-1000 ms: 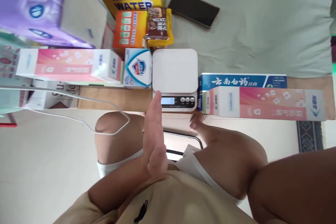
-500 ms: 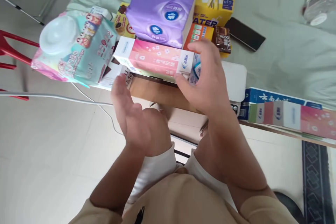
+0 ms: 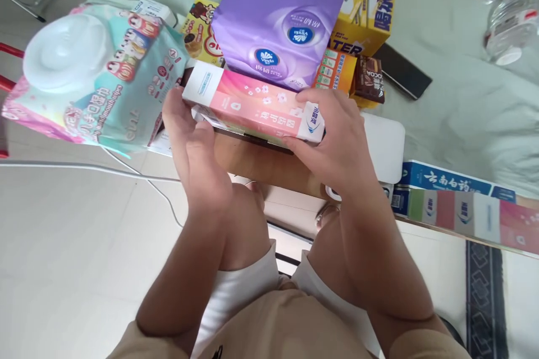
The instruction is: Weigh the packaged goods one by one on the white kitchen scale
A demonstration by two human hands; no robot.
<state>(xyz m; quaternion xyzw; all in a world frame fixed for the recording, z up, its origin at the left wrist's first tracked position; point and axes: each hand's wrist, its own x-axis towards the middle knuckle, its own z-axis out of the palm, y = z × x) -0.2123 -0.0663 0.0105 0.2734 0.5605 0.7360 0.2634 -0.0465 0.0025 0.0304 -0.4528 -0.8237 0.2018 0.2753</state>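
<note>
I held the pink box by one end in the right hand; the left hand curved at the opposite end, hold unclear; the purple pack lay beyond both.

Head-Worn View, Facing Steeply Down

One camera looks forward and down over the wearer's beige fabric shirt, near enough that the bare left hand and right hand sit mid-frame. Rumpled pale green cloth spans the far side; pale tiled floor shows lower left.
</note>
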